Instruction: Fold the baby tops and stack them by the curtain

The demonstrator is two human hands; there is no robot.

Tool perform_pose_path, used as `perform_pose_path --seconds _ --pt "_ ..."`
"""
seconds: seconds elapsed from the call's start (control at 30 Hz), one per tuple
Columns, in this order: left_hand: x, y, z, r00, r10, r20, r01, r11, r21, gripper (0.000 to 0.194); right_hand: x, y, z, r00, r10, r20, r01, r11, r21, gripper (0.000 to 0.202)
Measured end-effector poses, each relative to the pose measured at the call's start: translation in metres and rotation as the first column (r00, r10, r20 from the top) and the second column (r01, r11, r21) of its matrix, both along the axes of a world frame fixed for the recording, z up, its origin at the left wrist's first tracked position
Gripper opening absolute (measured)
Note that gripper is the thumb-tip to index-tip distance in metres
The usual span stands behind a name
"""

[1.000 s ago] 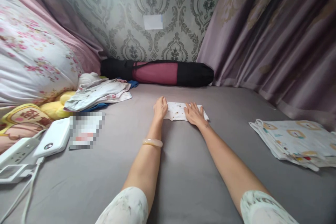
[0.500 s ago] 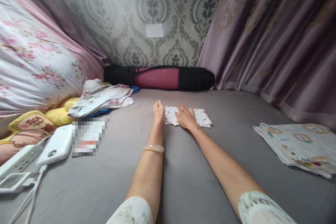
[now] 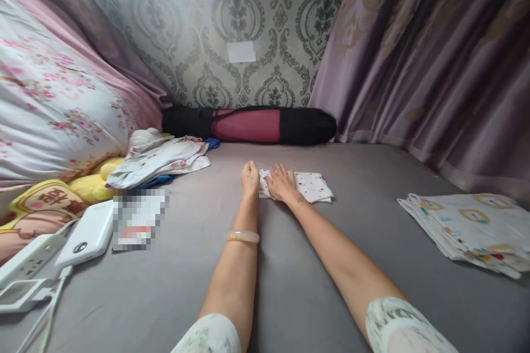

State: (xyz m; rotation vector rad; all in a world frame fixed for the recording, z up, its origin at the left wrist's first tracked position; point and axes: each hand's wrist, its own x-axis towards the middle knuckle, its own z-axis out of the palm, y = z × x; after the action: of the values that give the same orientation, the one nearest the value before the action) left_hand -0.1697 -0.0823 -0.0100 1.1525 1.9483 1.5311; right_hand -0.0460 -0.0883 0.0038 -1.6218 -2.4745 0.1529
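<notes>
A small folded white cloth (image 3: 313,185) with tiny coloured prints lies on the grey sheet in front of me. My left hand (image 3: 250,179) is closed at the cloth's left edge; its fingers are curled, and what they grip is mostly hidden, though the edge runs into them. Flat on top of the cloth's left part, my right hand (image 3: 282,183) rests with its fingers spread.
Folded printed fabric (image 3: 472,229) lies at the right. Left are a loose clothes pile (image 3: 161,157), a blurred packet (image 3: 141,220), a white power bank (image 3: 86,234), a power strip (image 3: 31,259) and cables. A black and red rolled bag (image 3: 246,125) lies along the wall.
My right hand has slid a little left across the cloth, toward my left hand. My left hand stays at the cloth's left edge. The view has shifted slightly.
</notes>
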Motion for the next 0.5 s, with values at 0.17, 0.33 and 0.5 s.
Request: perform_pose_path --seconds 0.17,0.33,0.5 --pt "0.004 -0.002 0.003 1.000 0.005 0.017 -0.005 1.000 0.006 0.040 -0.001 -0.001 -0.009 1.000 -0.004 -0.005 0.004 1.000 -0.008 0.060" --pt "0.005 -0.002 0.005 1.000 -0.004 0.024 0.004 1.000 -0.009 0.038 -0.005 -0.002 -0.001 1.000 -0.008 0.021 0.008 0.999 -0.039 0.058" --pt "0.003 -0.001 0.006 0.999 0.009 0.034 -0.010 0.999 0.040 0.037 -0.021 -0.010 0.006 0.994 0.104 0.023 -0.103 0.995 -0.003 0.056"
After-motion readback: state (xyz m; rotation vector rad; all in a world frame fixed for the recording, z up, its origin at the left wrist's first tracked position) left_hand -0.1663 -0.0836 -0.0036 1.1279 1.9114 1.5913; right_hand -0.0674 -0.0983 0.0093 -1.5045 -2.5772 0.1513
